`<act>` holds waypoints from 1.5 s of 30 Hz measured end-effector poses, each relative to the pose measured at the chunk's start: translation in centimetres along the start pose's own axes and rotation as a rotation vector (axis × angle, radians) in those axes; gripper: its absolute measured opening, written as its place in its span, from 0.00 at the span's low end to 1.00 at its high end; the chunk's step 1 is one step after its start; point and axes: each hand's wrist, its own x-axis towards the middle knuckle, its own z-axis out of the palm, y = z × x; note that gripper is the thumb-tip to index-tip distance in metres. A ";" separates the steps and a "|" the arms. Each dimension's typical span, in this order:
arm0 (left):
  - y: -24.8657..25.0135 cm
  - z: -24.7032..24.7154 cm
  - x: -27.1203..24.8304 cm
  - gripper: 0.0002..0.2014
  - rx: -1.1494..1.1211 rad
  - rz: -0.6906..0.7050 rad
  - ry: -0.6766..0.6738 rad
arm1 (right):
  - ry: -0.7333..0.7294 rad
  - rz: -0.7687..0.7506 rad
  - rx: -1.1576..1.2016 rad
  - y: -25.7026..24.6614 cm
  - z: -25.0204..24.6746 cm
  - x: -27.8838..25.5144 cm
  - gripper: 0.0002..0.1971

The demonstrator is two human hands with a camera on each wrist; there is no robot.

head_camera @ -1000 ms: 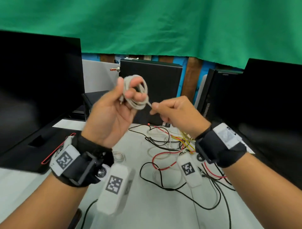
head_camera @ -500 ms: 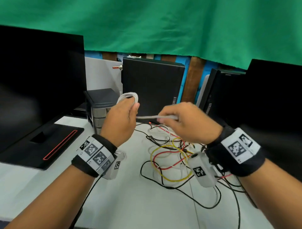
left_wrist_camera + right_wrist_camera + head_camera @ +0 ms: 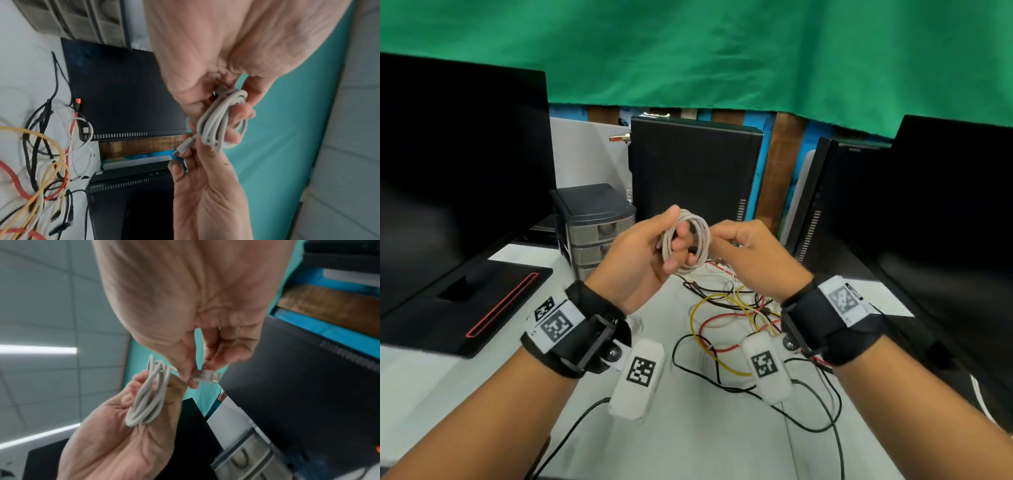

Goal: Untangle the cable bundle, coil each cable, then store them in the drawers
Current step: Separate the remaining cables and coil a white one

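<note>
Item: pale grey worktop (image 3: 715,445) below a green cloth backdrop (image 3: 722,51), black monitors (image 3: 448,164) either side, a small grey plastic drawer unit (image 3: 594,228) behind. We note loose yellow, red, black and white cables (image 3: 726,329) lying on it. Our left hand (image 3: 640,260) holds the coiled white cable (image 3: 697,245) above them, fingers (image 3: 236,134) threaded through its loops. Our right hand (image 3: 753,260) pinches its plug (image 3: 206,376), seen only from the wrist views.
</note>
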 end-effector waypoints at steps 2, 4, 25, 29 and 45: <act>-0.2 -0.3 0.2 0.19 -0.086 -0.048 0.008 | 0.026 0.002 -0.027 -0.3 0.1 -0.1 0.09; -0.3 -0.4 0.2 0.19 -0.124 -0.081 0.026 | 0.048 0.032 0.026 -0.9 -0.3 0.1 0.07; -1.5 0.2 0.4 0.22 0.135 0.051 0.124 | 0.060 0.352 0.795 -1.6 0.5 -0.1 0.13; -2.1 -0.4 1.0 0.24 0.629 0.169 0.282 | -0.042 0.389 0.911 -2.1 0.7 -0.8 0.12; -2.7 0.1 0.6 0.24 0.809 0.261 0.225 | 0.250 0.201 0.020 -1.0 1.5 -2.5 0.07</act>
